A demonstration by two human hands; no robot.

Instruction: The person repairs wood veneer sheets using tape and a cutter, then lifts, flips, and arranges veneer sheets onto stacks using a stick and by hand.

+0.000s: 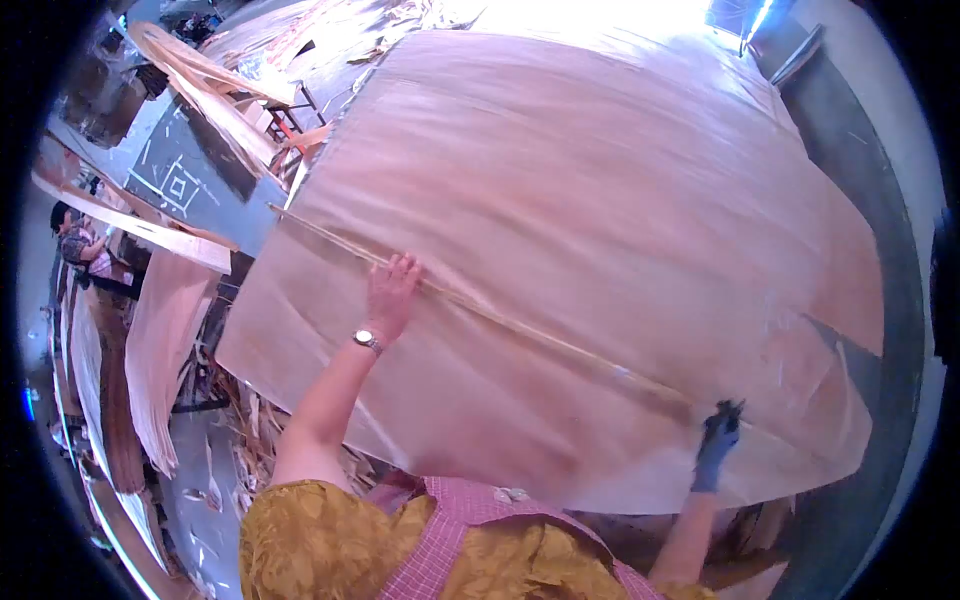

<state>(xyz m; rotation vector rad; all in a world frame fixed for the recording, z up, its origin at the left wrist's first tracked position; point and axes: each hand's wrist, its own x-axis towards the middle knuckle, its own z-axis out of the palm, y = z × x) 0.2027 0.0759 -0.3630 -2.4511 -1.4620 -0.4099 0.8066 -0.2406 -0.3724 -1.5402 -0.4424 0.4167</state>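
A broad, thin sheet of wood veneer point(560, 180) is spread before me, with shallow ripples across it. Over it lies a long, narrow straight strip point(520, 325), slanting from upper left to lower right. My left hand point(394, 290), bare with a watch at the wrist, rests on the strip's left part, fingers laid over it. Near the strip's right end is my right hand point(718, 440), in a blue glove with dark fingers. Its fingers look curled and are partly blurred; I cannot make out what they hold.
Curved veneer pieces point(165, 350) stand at the left, with scraps point(255, 440) below the sheet's left edge. A person point(95, 245) is at the far left. More veneer point(290, 40) lies beyond, and a dark grey surface point(860, 180) borders the right side.
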